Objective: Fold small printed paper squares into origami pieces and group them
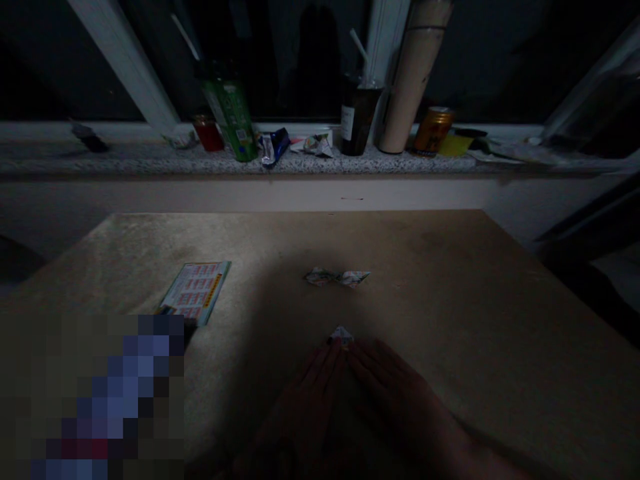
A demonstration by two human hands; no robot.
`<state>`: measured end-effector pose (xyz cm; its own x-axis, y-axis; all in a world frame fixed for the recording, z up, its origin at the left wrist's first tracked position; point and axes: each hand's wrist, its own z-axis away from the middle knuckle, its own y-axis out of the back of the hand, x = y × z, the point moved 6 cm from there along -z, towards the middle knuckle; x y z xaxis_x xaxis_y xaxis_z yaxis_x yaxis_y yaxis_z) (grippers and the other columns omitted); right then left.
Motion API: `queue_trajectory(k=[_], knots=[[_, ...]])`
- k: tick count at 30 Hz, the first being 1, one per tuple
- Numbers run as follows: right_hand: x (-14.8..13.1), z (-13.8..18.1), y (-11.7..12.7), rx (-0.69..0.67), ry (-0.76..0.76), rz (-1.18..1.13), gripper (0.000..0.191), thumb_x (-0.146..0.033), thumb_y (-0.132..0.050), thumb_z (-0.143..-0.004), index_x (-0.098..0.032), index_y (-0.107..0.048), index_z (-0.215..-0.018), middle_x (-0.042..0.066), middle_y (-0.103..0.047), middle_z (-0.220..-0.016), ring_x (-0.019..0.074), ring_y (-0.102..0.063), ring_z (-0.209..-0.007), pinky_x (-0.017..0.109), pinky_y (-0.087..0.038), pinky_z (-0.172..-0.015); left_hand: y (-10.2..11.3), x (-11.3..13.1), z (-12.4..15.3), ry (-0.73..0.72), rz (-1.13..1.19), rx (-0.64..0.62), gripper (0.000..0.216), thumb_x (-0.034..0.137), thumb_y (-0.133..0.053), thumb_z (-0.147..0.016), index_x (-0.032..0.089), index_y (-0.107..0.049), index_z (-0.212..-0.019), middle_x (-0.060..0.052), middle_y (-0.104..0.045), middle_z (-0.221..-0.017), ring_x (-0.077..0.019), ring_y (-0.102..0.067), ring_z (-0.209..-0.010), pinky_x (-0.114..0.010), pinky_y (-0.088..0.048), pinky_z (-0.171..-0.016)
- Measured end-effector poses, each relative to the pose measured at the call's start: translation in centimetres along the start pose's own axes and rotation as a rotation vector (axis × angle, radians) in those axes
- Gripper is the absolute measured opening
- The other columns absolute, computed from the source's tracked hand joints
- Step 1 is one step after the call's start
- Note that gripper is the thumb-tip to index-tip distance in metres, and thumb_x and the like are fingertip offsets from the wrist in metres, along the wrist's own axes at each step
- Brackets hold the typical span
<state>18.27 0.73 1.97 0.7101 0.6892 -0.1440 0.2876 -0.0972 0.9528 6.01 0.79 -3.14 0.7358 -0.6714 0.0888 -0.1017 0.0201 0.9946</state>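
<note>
A small piece of folded printed paper (342,333) lies on the table with its pointed end facing the window. My left hand (311,383) rests flat on the table, its fingertips touching the paper's near left side. From the other side, my right hand (395,381) lies flat too, fingers stretched out, with its tips on the near right side of the paper. The hands cover the near part of the paper. Beyond them sits a bow-shaped folded paper (356,277), touched by neither hand. The scene is dim and my hands are in shadow.
A printed calendar card (203,287) lies on the left of the table (450,267). Along the stone windowsill (300,161) stand a green can (235,123), a dark cup with a straw (357,123), a tall tube (415,73) and an orange can (433,130). The lower left is pixelated.
</note>
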Motion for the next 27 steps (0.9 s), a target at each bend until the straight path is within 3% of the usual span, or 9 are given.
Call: queue_trajectory(k=[4, 10, 15, 18, 22, 27], knots=[[-0.3, -0.1, 0.2, 0.030, -0.016, 0.030, 0.043, -0.028, -0.044, -0.089, -0.014, -0.045, -0.130, 0.006, -0.050, -0.133, 0.0176, -0.048, -0.120, 0.035, -0.043, -0.101, 0.0, 0.1, 0.2, 0.012, -0.001, 0.007, 0.063, 0.032, -0.026, -0.092, 0.012, 0.003, -0.145, -0.010, -0.019, -0.150, -0.0245, -0.024, -0.134, -0.037, -0.024, -0.108], [-0.4, 0.0, -0.2, 0.057, -0.002, 0.065, 0.039, -0.030, -0.045, -0.090, -0.014, -0.051, -0.124, 0.006, -0.056, -0.127, 0.0180, -0.052, -0.116, 0.036, -0.042, -0.100, -0.1, 0.1, 1.3, 0.122, -0.028, 0.027, 0.068, 0.038, -0.028, -0.091, 0.007, -0.001, -0.145, -0.014, -0.025, -0.147, -0.0294, -0.029, -0.132, -0.042, -0.030, -0.104], [-0.3, 0.2, -0.4, 0.010, 0.004, 0.065, 0.045, -0.032, -0.044, -0.090, -0.016, -0.043, -0.131, 0.004, -0.050, -0.133, 0.0179, -0.047, -0.121, 0.037, -0.041, -0.101, -0.7, -0.1, 1.3, 0.163, -0.035, 0.033, 0.064, 0.034, -0.025, -0.091, 0.010, 0.000, -0.145, -0.013, -0.027, -0.147, -0.0283, -0.032, -0.130, -0.042, -0.030, -0.104], [-0.4, 0.2, -0.3, -0.030, 0.018, 0.062, 0.047, -0.030, -0.043, -0.091, -0.017, -0.038, -0.135, 0.005, -0.046, -0.137, 0.0176, -0.042, -0.125, 0.040, -0.037, -0.103, -0.6, -0.3, 1.4, 0.147, -0.028, 0.035, 0.065, 0.038, -0.025, -0.091, 0.010, -0.001, -0.145, -0.013, -0.029, -0.146, -0.0284, -0.032, -0.130, -0.041, -0.029, -0.104], [-0.2, -0.2, 0.2, -0.015, 0.012, 0.103, 0.043, -0.033, -0.045, -0.090, -0.020, -0.044, -0.131, 0.008, -0.043, -0.138, 0.0221, -0.035, -0.129, 0.046, -0.029, -0.106, 0.0, -0.3, 1.7, 0.110, -0.017, 0.039, 0.075, 0.049, -0.030, -0.088, 0.008, -0.005, -0.145, -0.014, -0.030, -0.145, -0.0297, -0.032, -0.130, -0.038, -0.029, -0.104], [-0.1, -0.8, 0.4, 0.004, 0.046, 0.137, 0.042, -0.038, -0.045, -0.090, -0.020, -0.048, -0.128, 0.011, -0.042, -0.139, 0.0258, -0.034, -0.130, 0.049, -0.025, -0.106, 0.3, -0.2, 1.7, 0.122, -0.017, 0.042, 0.072, 0.045, -0.031, -0.088, 0.007, -0.007, -0.145, -0.014, -0.030, -0.145, -0.0307, -0.033, -0.129, -0.040, -0.030, -0.103]])
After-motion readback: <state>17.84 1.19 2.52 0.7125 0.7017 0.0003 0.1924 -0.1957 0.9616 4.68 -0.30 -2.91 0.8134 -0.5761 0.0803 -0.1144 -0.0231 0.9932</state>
